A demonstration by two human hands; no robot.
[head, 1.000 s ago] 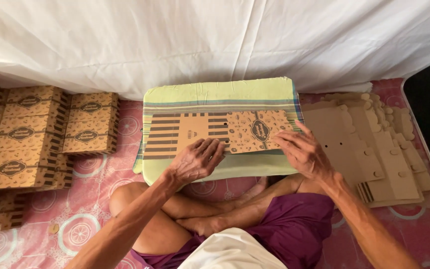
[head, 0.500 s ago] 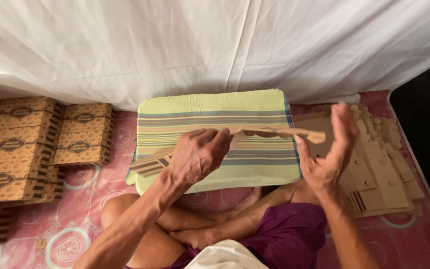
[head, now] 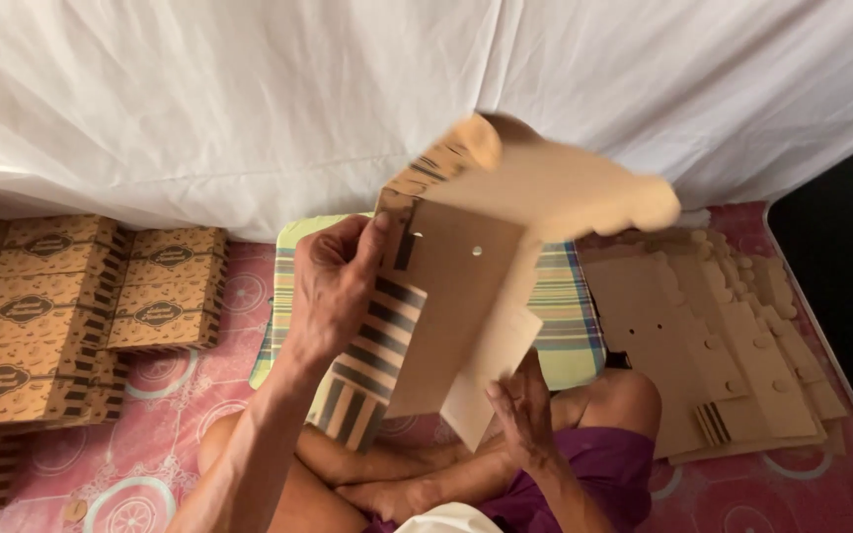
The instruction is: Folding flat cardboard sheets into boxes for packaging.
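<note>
Here the left hand [head: 333, 291] is closed on the left edge of a flat cardboard box blank [head: 456, 306], thumb on the near face and fingers curled behind it, holding it up off the lap. The right hand [head: 525, 410] grips the blank's lower edge from below, fingers pinched on a plain flap. The blank hangs in the air between the person's chest and the striped cushion [head: 570, 321], tilted, with its top flaps blurred.

The blank is thin brown card, unprinted on the side facing us, with small round holes punched in it and scalloped tabs along its top. Its other side shows dark stripes where the lower left panel turns toward us. The cushion beneath is soft cloth, green with coloured bands, lying on a pink mat [head: 180, 395] patterned with white circles.

To the left, well apart from the hands, folded boxes [head: 71, 316] stand in neat stacks, printed with brown ovals and stripes. To the right lies a loose pile of flat blanks [head: 733, 345], plain side up, just beside the cushion's right edge. A white sheet [head: 249, 99] hangs along the far side, touching the cushion's far edge. The mat's right edge ends against a dark gap. Open room lies between the stacks and the person's crossed legs.
</note>
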